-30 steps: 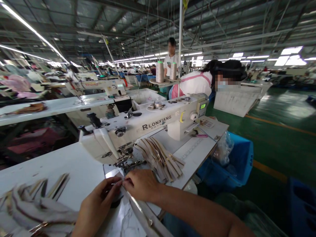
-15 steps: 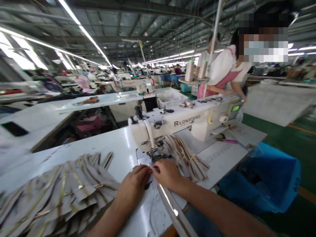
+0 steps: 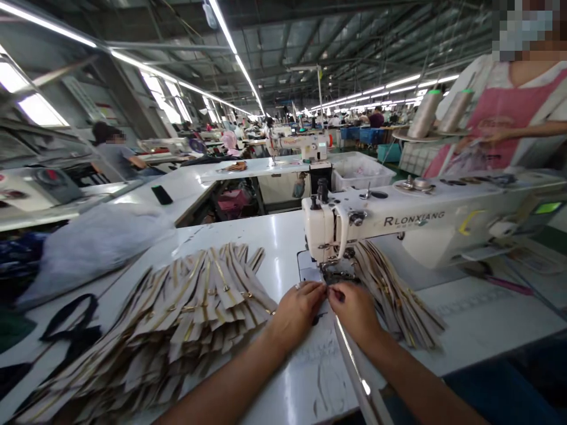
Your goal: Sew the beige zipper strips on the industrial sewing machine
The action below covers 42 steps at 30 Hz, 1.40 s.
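A zipper strip [image 3: 353, 361] with shiny gold teeth and pale fabric tape runs from the sewing machine [image 3: 330, 236] down over the table's front edge. Just in front of the needle area, my left hand [image 3: 301, 304] pinches its far end from the left. My right hand [image 3: 354, 310] is closed on the same end from the right, the fingertips of both nearly touching. Exactly how the fingers grip the tape is hidden. To the left lies a large heap of zipper strips [image 3: 195, 313]; a smaller bundle of strips [image 3: 394, 295] lies right of my right hand, partly under the machine arm.
Thread cones [image 3: 425, 115] stand behind the machine near a person in a pink apron [image 3: 505, 112]. A white plastic bin [image 3: 361, 171] is beyond the table. A phone [image 3: 162, 195] and a translucent plastic bag [image 3: 97, 242] lie left. Pink-handled snips [image 3: 507, 285] rest at right.
The camera view has turned left, so the machine and hands appear farther right. Both hands keep hold of the zipper strip's end. The person in the apron now stands more upright, holding something translucent.
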Each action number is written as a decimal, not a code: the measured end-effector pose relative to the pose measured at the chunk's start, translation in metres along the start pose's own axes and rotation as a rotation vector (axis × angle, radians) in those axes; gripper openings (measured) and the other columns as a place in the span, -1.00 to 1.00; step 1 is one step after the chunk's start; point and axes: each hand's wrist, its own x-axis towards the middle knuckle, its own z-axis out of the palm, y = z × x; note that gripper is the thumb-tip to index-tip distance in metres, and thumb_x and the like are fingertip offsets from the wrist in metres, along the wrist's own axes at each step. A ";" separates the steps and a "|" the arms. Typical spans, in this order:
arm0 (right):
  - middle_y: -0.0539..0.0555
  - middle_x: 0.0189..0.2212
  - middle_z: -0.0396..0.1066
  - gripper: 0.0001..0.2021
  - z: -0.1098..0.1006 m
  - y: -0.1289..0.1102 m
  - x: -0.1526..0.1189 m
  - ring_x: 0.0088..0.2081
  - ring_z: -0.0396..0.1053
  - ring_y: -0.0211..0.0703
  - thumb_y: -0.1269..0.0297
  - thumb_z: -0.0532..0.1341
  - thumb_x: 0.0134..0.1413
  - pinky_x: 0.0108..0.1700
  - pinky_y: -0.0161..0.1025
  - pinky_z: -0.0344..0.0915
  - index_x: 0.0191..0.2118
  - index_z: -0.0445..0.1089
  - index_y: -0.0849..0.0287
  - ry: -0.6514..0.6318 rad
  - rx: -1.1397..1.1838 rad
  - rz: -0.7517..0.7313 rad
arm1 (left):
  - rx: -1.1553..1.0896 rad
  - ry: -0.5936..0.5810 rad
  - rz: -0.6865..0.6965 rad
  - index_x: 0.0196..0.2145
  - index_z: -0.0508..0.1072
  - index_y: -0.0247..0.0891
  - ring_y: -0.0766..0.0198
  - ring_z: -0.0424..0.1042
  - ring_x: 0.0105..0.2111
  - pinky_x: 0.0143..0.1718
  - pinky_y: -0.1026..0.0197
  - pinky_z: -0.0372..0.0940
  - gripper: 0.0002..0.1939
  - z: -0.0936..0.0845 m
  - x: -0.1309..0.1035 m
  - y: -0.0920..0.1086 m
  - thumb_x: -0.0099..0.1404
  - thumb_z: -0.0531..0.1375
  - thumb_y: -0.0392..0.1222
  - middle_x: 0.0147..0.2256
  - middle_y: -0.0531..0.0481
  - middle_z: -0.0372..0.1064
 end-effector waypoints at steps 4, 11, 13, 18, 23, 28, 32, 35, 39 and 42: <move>0.04 -0.39 0.53 -0.83 -0.002 0.002 0.003 -0.36 0.44 -0.19 0.38 0.16 0.14 -0.27 -0.32 0.22 -0.29 0.53 0.15 -0.002 0.019 0.016 | 0.018 -0.018 0.062 0.11 0.34 -0.25 0.12 0.35 -0.01 0.06 0.05 0.32 -0.67 0.001 0.005 0.000 0.42 0.05 -0.32 0.01 -0.11 0.40; 0.06 -0.36 0.54 -0.80 -0.002 0.002 0.005 -0.32 0.46 -0.17 0.36 0.15 0.17 -0.23 -0.31 0.23 -0.26 0.54 0.16 -0.028 -0.004 0.016 | 0.101 -0.137 0.076 0.10 0.32 -0.38 0.09 0.33 -0.08 0.03 0.03 0.34 -0.64 -0.009 0.015 0.005 0.36 0.06 -0.41 -0.09 -0.19 0.39; 0.07 -0.35 0.54 -0.81 -0.001 0.003 0.005 -0.31 0.46 -0.16 0.36 0.15 0.17 -0.22 -0.31 0.23 -0.25 0.54 0.17 -0.028 -0.011 0.022 | 0.111 -0.160 0.075 0.07 0.34 -0.39 0.08 0.33 -0.09 0.03 0.03 0.34 -0.65 -0.011 0.018 0.006 0.34 0.06 -0.42 -0.10 -0.19 0.38; 0.04 -0.38 0.53 -0.83 -0.002 0.003 0.007 -0.34 0.45 -0.18 0.37 0.17 0.15 -0.25 -0.32 0.22 -0.30 0.54 0.16 -0.029 -0.022 0.026 | 0.059 -0.127 0.062 0.04 0.35 -0.35 0.11 0.30 -0.06 0.04 0.07 0.33 -0.66 -0.006 0.018 0.004 0.33 0.06 -0.45 -0.07 -0.17 0.33; 0.03 -0.39 0.51 -0.85 -0.002 0.001 0.006 -0.34 0.44 -0.17 0.38 0.18 0.14 -0.26 -0.32 0.21 -0.32 0.52 0.16 -0.022 -0.057 0.014 | 0.015 -0.083 0.060 0.00 0.37 -0.30 0.14 0.29 -0.05 0.04 0.09 0.33 -0.71 -0.002 0.015 0.000 0.36 0.05 -0.43 -0.08 -0.14 0.31; 0.02 -0.37 0.50 -0.84 -0.001 0.001 0.006 -0.32 0.44 -0.18 0.38 0.16 0.17 -0.25 -0.32 0.20 -0.28 0.51 0.13 -0.030 -0.110 -0.016 | 0.008 -0.064 0.042 -0.08 0.42 -0.31 0.15 0.29 -0.07 0.02 0.10 0.33 -0.78 -0.004 0.017 0.001 0.37 0.05 -0.41 -0.13 -0.13 0.31; 0.02 -0.36 0.49 -0.83 -0.002 0.000 0.006 -0.32 0.44 -0.17 0.36 0.14 0.19 -0.26 -0.31 0.19 -0.24 0.51 0.11 -0.063 -0.182 -0.048 | 0.026 -0.058 0.047 -0.10 0.42 -0.31 0.14 0.29 -0.09 0.01 0.08 0.33 -0.80 -0.003 0.018 0.000 0.38 0.05 -0.38 -0.13 -0.13 0.29; 0.03 -0.35 0.48 -0.81 -0.004 -0.003 0.006 -0.31 0.44 -0.16 0.35 0.12 0.20 -0.26 -0.29 0.20 -0.23 0.50 0.11 -0.100 -0.240 -0.065 | 0.050 -0.059 0.046 -0.13 0.43 -0.32 0.14 0.29 -0.11 -0.01 0.09 0.34 -0.82 -0.002 0.018 -0.001 0.39 0.05 -0.36 -0.16 -0.13 0.29; 0.06 -0.31 0.48 -0.80 -0.005 -0.006 0.008 -0.30 0.44 -0.16 0.36 0.10 0.23 -0.27 -0.28 0.21 -0.21 0.49 0.13 -0.148 -0.297 -0.068 | 0.097 -0.059 0.074 -0.13 0.43 -0.36 0.13 0.28 -0.12 -0.03 0.09 0.33 -0.81 -0.002 0.020 -0.001 0.41 0.04 -0.34 -0.21 -0.13 0.31; 0.07 -0.28 0.47 -0.79 -0.004 -0.007 0.007 -0.29 0.44 -0.18 0.36 0.08 0.24 -0.27 -0.28 0.22 -0.19 0.48 0.14 -0.167 -0.314 -0.059 | 0.148 -0.065 0.102 -0.15 0.43 -0.36 0.11 0.27 -0.13 -0.05 0.07 0.33 -0.81 -0.005 0.023 0.000 0.41 0.03 -0.35 -0.20 -0.14 0.32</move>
